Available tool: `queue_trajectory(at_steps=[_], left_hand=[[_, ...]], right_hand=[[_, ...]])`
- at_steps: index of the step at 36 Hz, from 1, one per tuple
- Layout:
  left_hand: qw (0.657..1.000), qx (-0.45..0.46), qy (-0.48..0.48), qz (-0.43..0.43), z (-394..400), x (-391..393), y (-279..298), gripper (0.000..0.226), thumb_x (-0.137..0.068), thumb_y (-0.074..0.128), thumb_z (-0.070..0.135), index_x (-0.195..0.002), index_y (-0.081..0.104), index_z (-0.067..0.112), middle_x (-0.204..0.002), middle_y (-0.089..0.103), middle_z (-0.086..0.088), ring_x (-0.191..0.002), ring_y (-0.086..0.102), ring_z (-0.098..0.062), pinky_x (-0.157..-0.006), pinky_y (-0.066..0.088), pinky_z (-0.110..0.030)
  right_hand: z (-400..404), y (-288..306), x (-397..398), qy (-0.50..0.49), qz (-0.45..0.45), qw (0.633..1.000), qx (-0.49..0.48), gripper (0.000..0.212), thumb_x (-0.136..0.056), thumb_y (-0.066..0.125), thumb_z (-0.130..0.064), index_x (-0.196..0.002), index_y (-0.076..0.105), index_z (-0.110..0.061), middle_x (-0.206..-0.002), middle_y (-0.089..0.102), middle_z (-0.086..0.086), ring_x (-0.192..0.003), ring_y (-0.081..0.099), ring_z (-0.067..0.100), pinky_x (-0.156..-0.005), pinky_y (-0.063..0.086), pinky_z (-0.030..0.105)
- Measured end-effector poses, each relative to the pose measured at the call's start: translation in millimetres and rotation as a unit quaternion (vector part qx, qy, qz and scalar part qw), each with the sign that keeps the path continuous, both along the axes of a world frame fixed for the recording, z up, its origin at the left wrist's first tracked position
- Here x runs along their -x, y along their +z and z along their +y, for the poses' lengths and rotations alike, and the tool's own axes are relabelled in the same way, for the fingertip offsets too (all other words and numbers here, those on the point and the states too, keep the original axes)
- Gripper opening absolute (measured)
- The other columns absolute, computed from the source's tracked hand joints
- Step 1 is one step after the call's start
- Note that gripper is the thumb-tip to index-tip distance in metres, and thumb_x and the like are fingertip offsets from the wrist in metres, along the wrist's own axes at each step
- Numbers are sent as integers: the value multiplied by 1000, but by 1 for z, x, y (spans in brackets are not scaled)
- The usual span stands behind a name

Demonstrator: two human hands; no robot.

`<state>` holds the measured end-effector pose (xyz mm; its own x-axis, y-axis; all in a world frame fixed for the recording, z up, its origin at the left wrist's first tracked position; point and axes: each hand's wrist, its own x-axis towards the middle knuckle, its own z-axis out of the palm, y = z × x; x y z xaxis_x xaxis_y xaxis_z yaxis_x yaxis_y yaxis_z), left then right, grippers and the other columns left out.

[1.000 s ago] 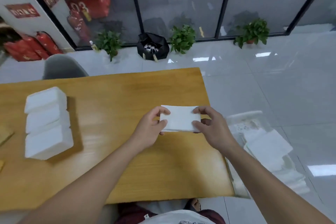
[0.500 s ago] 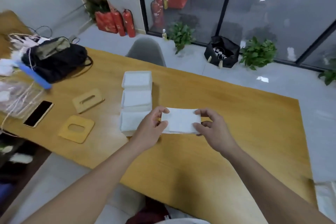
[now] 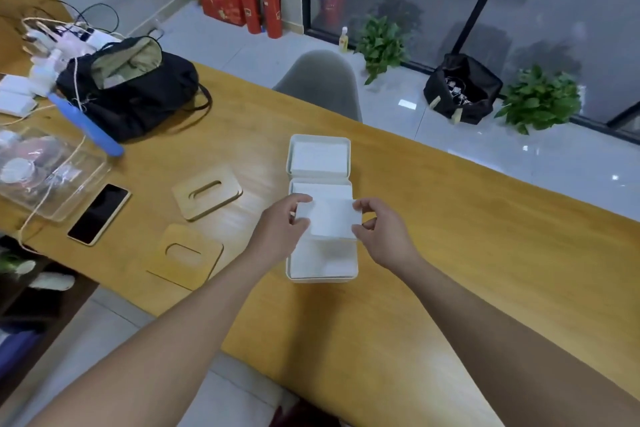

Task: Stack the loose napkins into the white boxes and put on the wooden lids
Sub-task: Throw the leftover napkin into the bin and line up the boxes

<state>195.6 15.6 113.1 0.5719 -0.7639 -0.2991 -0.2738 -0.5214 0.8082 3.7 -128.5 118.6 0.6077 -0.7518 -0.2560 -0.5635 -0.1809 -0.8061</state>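
Where both hands (image 3: 280,229) held napkins (image 3: 329,220) beside boxes (image 3: 320,263), they're now above.

- Both forearms come in from the bottom of the view, bare, and converge toward the middle.
- The left hand (image 3: 282,230) sits with its back up and its wrist straight; its thumb and curled fingers (image 3: 300,198) pinch the left edge of a stack of napkins (image 3: 330,218).
- The right hand (image 3: 382,236) mirrors it from the other side, back turned up and out, thumb below and forefinger above the right edge of the same stack.
- The remaining fingers of the right hand are loosely curled under the palm.
- The two hands are level with each other and apart by the width of the stack, which they hold raised between them.
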Motion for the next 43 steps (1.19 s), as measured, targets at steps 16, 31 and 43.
queue_trajectory(at_steps=[16,31,43], left_hand=[[989,-32,-69,-130,-46,-61,-59,45,-102,67,17,-146,65,27,-94,56,12,-90,59,-15,-82,48,-31],[945,-24,-214,-247,-63,-54,-59,41,-104,64,19,-145,60,20,-130,57,0,-125,52,-22,-98,52,-41],[942,-89,-197,-257,-68,-40,-64,31,-107,58,20,-138,61,19,-125,50,-2,-121,47,-23,-88,51,-38]], right_hand=[[-39,-59,-67,28,91,990,104,46,-99,65,-6,-142,60,-22,-136,61,-5,-96,61,9,-83,52,32],[-46,-67,-74,157,111,954,231,48,-92,81,-19,-137,66,-13,-135,63,3,-126,56,31,-106,45,51],[-46,-74,-75,140,108,963,204,43,-90,82,-16,-129,65,-10,-128,64,2,-119,57,27,-99,48,40]])
